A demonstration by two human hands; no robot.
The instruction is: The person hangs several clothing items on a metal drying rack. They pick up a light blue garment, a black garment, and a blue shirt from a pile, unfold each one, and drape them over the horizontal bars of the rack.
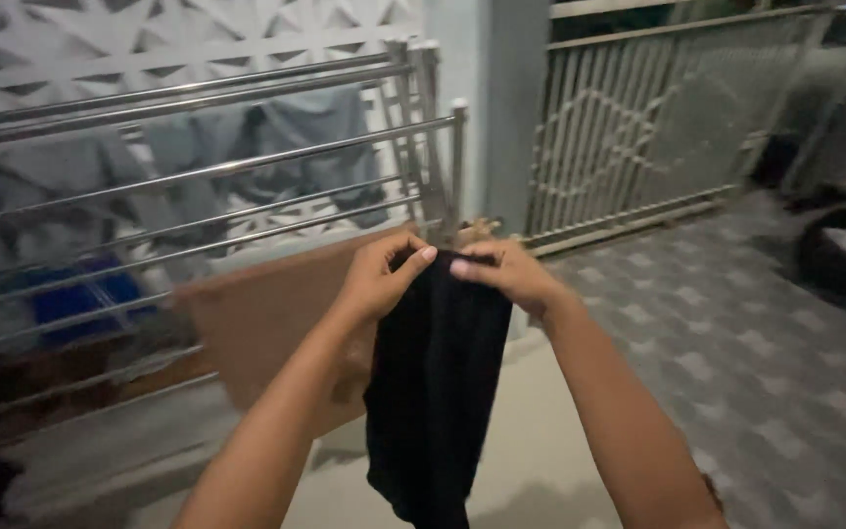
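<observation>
Black, soft cloth [435, 392] hangs limp between both hands, its top edge pinched in the left grip [381, 279] and the right grip [503, 274], each clamped on it. Behind stands a steel-barred drying rack [247, 167] bearing what seem grey garments [296, 132]; patterned floor tiles [736, 343] lie beyond.

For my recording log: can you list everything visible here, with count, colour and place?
black cloth garment: one, black, hanging centre, held at its top edge
steel drying rack: one, silver rails, left
grey clothes on the rack: several, grey, upper left
blue item: one, blue, behind the rails, left
brown board: one, brown, behind the arms
metal gate: one, pale, upper right
patterned tile floor: grey, right
left hand: pinching the garment's top
right hand: pinching the garment's top
</observation>
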